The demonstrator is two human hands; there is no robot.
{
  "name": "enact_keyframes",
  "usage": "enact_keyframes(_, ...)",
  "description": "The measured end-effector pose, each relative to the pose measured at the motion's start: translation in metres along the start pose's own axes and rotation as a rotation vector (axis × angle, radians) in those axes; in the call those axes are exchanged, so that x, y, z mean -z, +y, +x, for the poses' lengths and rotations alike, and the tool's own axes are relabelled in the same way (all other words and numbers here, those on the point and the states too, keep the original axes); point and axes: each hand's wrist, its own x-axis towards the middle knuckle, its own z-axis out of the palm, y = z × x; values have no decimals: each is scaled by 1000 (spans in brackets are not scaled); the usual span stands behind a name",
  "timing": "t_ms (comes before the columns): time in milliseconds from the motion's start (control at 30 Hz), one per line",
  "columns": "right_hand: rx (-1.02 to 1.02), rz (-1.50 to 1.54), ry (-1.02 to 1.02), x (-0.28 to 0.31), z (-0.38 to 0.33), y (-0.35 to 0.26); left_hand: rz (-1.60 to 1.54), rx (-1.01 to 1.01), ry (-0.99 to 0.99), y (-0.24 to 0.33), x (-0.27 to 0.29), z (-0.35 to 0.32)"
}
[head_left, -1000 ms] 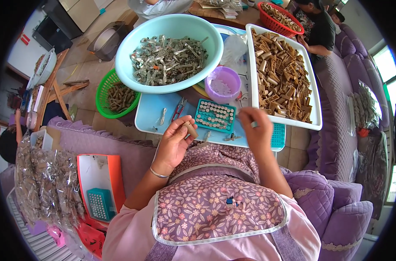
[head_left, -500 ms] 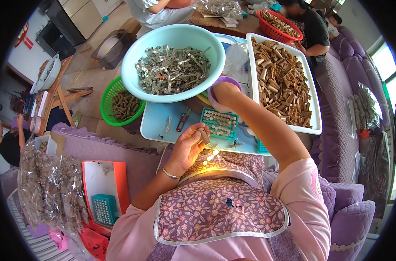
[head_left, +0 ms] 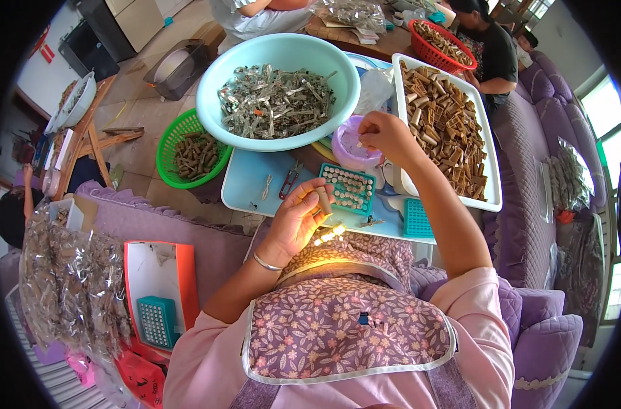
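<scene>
Big turquoise basin (head_left: pixel 215 102) of clear wrapped bits sits just left of the right hand (head_left: pixel 385 135), white tray (head_left: pixel 491 198) of brown sticks on its other side. That hand's pinching something tiny over the purple cup (head_left: pixel 344 146). Left hand (head_left: pixel 298 219) grips a brown stick (head_left: pixel 324 200), beside the teal grid block (head_left: pixel 348 189).

Seen from above, both forearms come up from the lower edge in pink sleeves. The left hand (head_left: pixel 298 217) sits close to the body, palm turned inward, fingers curled with the thumb pressed against them — a bangle circles its wrist. The right arm stretches farther forward, elbow bent outward, its forearm bare. The right hand (head_left: pixel 384 133) hangs with knuckles up, fingertips (head_left: pixel 362 140) pinched together and pointing down.
</scene>
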Motion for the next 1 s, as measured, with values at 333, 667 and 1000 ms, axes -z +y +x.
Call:
enact_keyframes(333, 339, 472, 270, -58, -97, -7, 18, -31, -85, -4, -36, 4)
enact_keyframes(667, 456, 296, 477, -77, -109, 2, 17, -44, -51, -10, -33, 2)
enact_keyframes(1000, 333, 910, 332, -96, -101, 15, 115, -30, -9, -15, -34, 3)
